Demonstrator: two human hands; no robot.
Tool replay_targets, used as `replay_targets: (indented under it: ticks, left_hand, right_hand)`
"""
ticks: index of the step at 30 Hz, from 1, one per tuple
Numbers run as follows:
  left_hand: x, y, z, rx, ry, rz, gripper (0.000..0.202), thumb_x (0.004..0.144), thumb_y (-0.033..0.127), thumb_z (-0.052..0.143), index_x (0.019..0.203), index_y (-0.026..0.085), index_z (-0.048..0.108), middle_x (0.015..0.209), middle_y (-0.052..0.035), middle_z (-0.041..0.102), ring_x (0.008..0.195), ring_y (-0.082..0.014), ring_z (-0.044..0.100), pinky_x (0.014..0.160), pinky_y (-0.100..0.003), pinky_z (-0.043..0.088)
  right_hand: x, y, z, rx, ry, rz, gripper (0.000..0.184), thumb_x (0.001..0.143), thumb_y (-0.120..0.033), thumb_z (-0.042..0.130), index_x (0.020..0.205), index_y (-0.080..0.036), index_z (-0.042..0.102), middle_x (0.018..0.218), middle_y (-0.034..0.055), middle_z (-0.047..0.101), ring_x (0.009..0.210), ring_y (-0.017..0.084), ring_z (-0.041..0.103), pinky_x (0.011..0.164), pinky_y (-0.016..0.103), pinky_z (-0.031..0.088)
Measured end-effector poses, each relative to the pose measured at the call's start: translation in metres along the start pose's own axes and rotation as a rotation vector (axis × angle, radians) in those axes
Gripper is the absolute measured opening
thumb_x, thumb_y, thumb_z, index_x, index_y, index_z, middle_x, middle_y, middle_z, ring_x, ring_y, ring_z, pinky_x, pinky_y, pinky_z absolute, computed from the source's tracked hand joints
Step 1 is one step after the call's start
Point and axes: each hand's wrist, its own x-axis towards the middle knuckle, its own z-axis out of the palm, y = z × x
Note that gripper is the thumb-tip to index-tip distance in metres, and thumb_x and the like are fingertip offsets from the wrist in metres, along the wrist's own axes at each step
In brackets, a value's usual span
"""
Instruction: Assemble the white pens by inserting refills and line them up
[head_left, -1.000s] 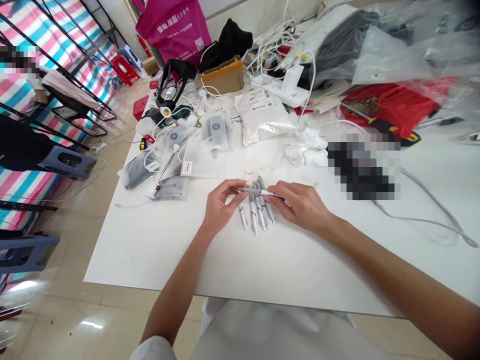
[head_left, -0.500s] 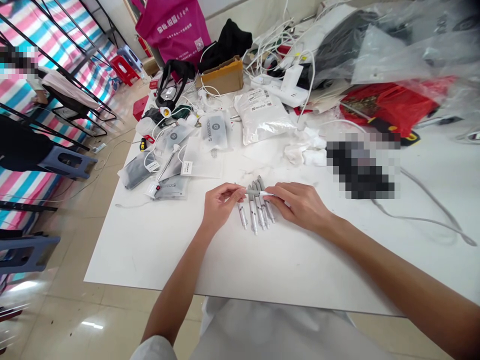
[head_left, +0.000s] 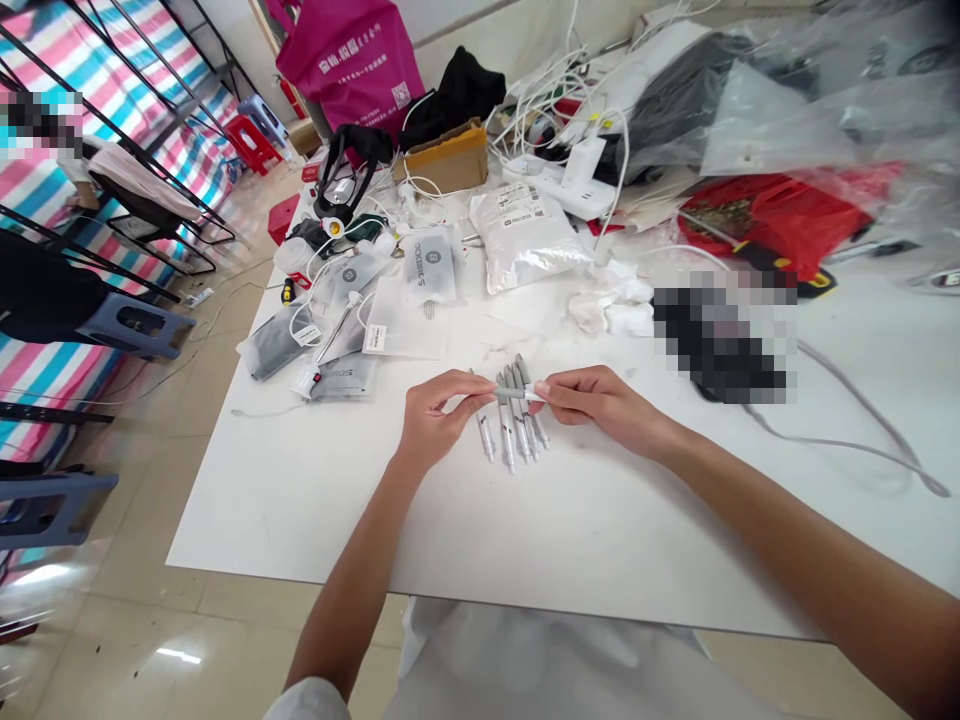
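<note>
Both grips are pinched on one slim grey-and-white pen (head_left: pixel 514 394). The left hand (head_left: pixel 439 415) holds its grey end between thumb and fingers, and the right hand (head_left: pixel 604 403) closes its fingertips on the white end. The pen crosses just above a fanned row of similar pens (head_left: pixel 516 430) lying on the white tabletop (head_left: pixel 300 510).

Half a second ago the right hand lay low and flat over that row; now it has lifted, with the wrist turned and the fingers drawn together. (The left hand has barely shifted.) Both forearms reach in from the bottom of the view, the left steep and the right long and low, with neither resting on the tabletop.

Beyond the hands lie printed pouches (head_left: pixel 427 262), a glossy white bag (head_left: pixel 525 240) and crumpled white tissue (head_left: pixel 611 305). Farther back are a white power strip (head_left: pixel 570 190) among tangled cables (head_left: pixel 547 110), a cardboard box (head_left: pixel 442 160), a red plastic bag (head_left: pixel 772 220) and a magenta tote bag (head_left: pixel 345 60).
</note>
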Motion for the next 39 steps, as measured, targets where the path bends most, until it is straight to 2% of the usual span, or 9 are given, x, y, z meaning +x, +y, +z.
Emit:
replay_targets:
  ticks: [5,10,13,15,18,22,31,35,39]
  left_hand:
    - [-0.001,0.000,0.005,0.010,0.075,-0.019,0.010,0.093,0.025,0.083,0.102,0.028,0.086,0.097,-0.0042,0.083,0.090,-0.0197,0.078,0.082,-0.038,0.064]
    - [-0.004,0.002,0.012,0.054,0.014,-0.063,0.013,0.097,0.032,0.079,0.106,0.023,0.084,0.104,-0.0067,0.083,0.096,-0.0214,0.078,0.091,-0.039,0.063]
    - [-0.003,-0.001,0.009,0.176,-0.014,-0.094,0.018,0.101,0.036,0.074,0.111,0.023,0.080,0.105,-0.0063,0.081,0.092,-0.0194,0.074,0.088,-0.036,0.060]
    - [-0.002,-0.007,0.005,0.328,0.002,-0.080,0.020,0.101,0.038,0.072,0.113,0.023,0.077,0.095,-0.0044,0.078,0.086,-0.0187,0.070,0.084,-0.035,0.056]
    - [-0.001,-0.017,-0.001,0.572,-0.023,-0.079,0.028,0.096,0.044,0.077,0.113,0.023,0.070,0.082,-0.0008,0.069,0.079,-0.0195,0.062,0.081,-0.035,0.051]
    - [-0.003,-0.022,-0.001,0.670,-0.111,-0.173,0.031,0.094,0.043,0.078,0.114,0.025,0.063,0.081,0.0013,0.066,0.078,-0.0202,0.061,0.076,-0.034,0.047]
    - [-0.001,-0.016,-0.003,0.615,-0.116,-0.254,0.028,0.086,0.020,0.071,0.112,0.026,0.062,0.079,0.0033,0.064,0.072,-0.0173,0.057,0.072,-0.032,0.046]
    - [0.001,-0.011,-0.006,0.429,-0.069,-0.360,0.025,0.084,0.022,0.074,0.109,0.024,0.069,0.079,0.0024,0.066,0.072,-0.0156,0.058,0.074,-0.031,0.047]
    - [0.006,-0.007,-0.009,0.059,0.042,-0.456,0.024,0.086,0.026,0.075,0.109,0.020,0.077,0.086,-0.0017,0.069,0.075,-0.0139,0.059,0.072,-0.029,0.048]
  right_hand:
    - [0.001,-0.003,-0.001,0.292,0.035,-0.044,0.039,0.091,-0.057,0.079,0.105,-0.023,0.068,0.066,-0.0043,0.047,0.062,0.014,0.042,0.060,0.032,0.037]
    - [0.008,-0.003,-0.007,0.355,0.337,-0.180,0.033,0.097,-0.059,0.068,0.095,-0.026,0.062,0.082,0.0017,0.054,0.079,0.020,0.056,0.071,0.036,0.050]
    - [0.013,-0.002,-0.018,0.290,0.383,-0.228,0.035,0.100,-0.063,0.056,0.094,-0.029,0.049,0.094,0.0047,0.056,0.097,0.025,0.061,0.082,0.041,0.054]
    - [0.014,-0.004,-0.025,0.261,0.383,-0.252,0.037,0.103,-0.065,0.046,0.093,-0.030,0.043,0.081,0.0013,0.045,0.084,0.025,0.056,0.079,0.042,0.053]
    - [0.011,-0.007,-0.033,0.241,0.383,-0.315,0.048,0.104,-0.071,0.031,0.083,-0.029,0.036,0.071,-0.0036,0.022,0.063,0.022,0.032,0.067,0.040,0.044]
    - [0.005,-0.010,-0.039,0.248,0.391,-0.352,0.054,0.104,-0.071,0.029,0.073,-0.028,0.023,0.068,-0.0037,0.015,0.061,0.021,0.020,0.062,0.038,0.033]
    - [0.003,-0.014,-0.040,0.100,0.367,-0.438,0.064,0.102,-0.080,0.022,0.069,-0.028,0.036,0.060,-0.0024,0.027,0.058,0.020,0.023,0.060,0.038,0.034]
    - [0.005,-0.013,-0.037,0.452,0.340,-0.360,0.062,0.100,-0.080,0.038,0.069,-0.027,0.040,0.061,-0.0028,0.029,0.057,0.018,0.030,0.063,0.038,0.044]
    - [0.008,-0.012,-0.033,0.868,0.321,-0.236,0.043,0.103,-0.057,0.057,0.076,-0.025,0.050,0.069,-0.0025,0.038,0.063,0.016,0.042,0.075,0.036,0.053]
